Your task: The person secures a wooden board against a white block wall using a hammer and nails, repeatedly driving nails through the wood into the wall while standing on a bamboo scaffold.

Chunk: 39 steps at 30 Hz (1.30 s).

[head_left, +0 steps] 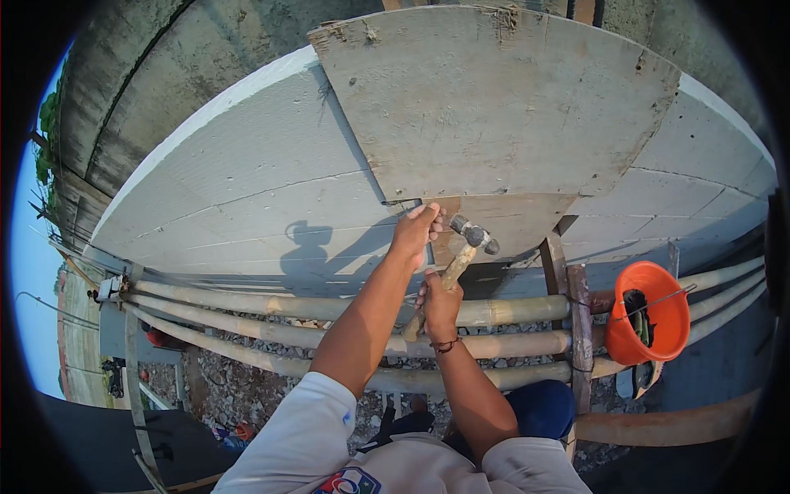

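My right hand grips the wooden handle of a hammer, its dark metal head raised up and to the right of my left hand. My left hand is pinched closed by the lower left corner of a large weathered plywood board. Whatever sits between those fingertips is too small to make out. Beneath the big board lies a narrower brown plywood piece, just beyond the hammer head. Both boards lie against a pale block wall, where shadows fall.
Several bamboo poles run crosswise between me and the wall, with rubble below. An orange bucket with dark items inside hangs at the right by a wooden upright. A timber beam crosses the lower right.
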{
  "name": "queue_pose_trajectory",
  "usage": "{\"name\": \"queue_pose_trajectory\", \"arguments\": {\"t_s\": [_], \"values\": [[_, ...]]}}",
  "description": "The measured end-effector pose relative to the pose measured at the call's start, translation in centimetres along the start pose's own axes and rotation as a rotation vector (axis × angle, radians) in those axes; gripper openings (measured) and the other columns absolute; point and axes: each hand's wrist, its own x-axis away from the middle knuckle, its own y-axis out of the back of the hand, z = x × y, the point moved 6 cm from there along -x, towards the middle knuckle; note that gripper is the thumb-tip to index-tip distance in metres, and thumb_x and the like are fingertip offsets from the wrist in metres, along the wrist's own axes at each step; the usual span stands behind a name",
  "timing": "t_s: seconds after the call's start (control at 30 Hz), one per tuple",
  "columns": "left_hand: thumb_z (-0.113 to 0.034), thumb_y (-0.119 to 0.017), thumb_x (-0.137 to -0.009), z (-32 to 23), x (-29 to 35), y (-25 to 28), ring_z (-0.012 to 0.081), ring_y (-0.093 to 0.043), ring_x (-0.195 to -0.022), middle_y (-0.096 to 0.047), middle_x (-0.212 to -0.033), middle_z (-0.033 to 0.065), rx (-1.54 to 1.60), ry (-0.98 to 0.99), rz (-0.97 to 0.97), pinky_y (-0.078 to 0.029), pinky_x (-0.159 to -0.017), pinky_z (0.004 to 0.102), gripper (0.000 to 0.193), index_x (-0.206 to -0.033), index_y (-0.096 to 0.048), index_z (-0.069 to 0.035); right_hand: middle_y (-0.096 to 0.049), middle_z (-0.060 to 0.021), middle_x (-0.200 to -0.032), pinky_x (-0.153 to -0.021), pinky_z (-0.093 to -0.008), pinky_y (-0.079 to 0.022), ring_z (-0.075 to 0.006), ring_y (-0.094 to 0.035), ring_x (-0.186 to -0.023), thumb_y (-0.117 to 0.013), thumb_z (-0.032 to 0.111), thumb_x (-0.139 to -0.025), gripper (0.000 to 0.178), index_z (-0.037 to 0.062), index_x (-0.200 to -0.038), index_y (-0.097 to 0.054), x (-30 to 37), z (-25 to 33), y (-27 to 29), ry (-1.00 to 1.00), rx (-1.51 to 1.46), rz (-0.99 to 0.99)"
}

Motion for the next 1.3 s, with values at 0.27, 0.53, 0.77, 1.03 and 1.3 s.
{"name": "queue_pose_trajectory", "arguments": {"t_s": [0.27, 0.53, 0.77, 1.03, 1.3], "values": [[-0.028, -0.061, -0.094, -0.2, -0.6, -0.3, 0.0068, -0.051, -0.071, -0.057, -0.081, -0.0025, 0.051, -0.025, 0.017, -0.041, -0.068, 0.0223, 0.021, -0.093, -0.063, -0.008, -0.051, -0.0022, -0.059, -0.041, -0.0293, -0.040, -0.0120, -0.047, -0.043, -0.062, 0.015, -0.088, 0.016, 0.0055, -0.082, -0.051, -0.5, 0.1, -1.2, 0.133, -0.041, -0.062], [-0.027, -0.063, -0.093, 0.3, -0.7, -0.3, 0.0079, -0.050, -0.070, -0.057, -0.078, -0.0014, 0.094, -0.027, 0.022, -0.042, -0.067, 0.0219, 0.023, -0.093, -0.063, -0.005, -0.053, -0.0004, -0.063, -0.046, -0.0275, -0.039, -0.0096, -0.046, -0.049, -0.062, 0.013, -0.086, 0.016, 0.0062, -0.075, -0.051, 0.4, -0.4, -0.8, 0.149, -0.283, -0.164], [-0.028, -0.064, -0.093, 1.1, -0.4, 0.4, 0.0079, -0.051, -0.071, -0.057, -0.080, -0.0015, 0.114, -0.043, -0.016, -0.042, -0.067, 0.0224, 0.024, -0.096, -0.063, -0.004, -0.054, -0.0023, -0.061, -0.045, -0.0275, -0.040, -0.0108, -0.049, -0.048, -0.058, 0.008, -0.084, 0.013, 0.0061, -0.073, -0.051, -0.1, -0.8, -2.2, 0.187, -0.203, -0.100], [-0.034, -0.067, -0.090, -1.2, 0.9, 0.8, 0.0077, -0.052, -0.072, -0.060, -0.081, -0.0014, -0.230, 0.042, -0.012, -0.041, -0.066, 0.0207, 0.027, -0.098, -0.064, -0.008, -0.052, -0.0033, -0.060, -0.038, -0.0279, -0.039, -0.0128, -0.048, -0.044, -0.061, 0.019, -0.090, 0.020, 0.0053, -0.085, -0.048, 1.3, -0.1, -0.1, 0.101, -0.176, -0.076], [-0.027, -0.067, -0.089, -0.6, -0.9, 0.8, 0.0072, -0.049, -0.066, -0.058, -0.077, -0.0023, -0.185, 0.063, 0.089, -0.040, -0.060, 0.0224, 0.019, -0.089, -0.063, -0.009, -0.048, -0.0051, -0.075, -0.040, -0.0278, -0.045, -0.0130, -0.050, -0.048, -0.050, 0.026, -0.098, 0.022, 0.0093, -0.100, -0.037, 7.2, 2.6, 1.5, 0.203, 0.049, -0.078]]}}
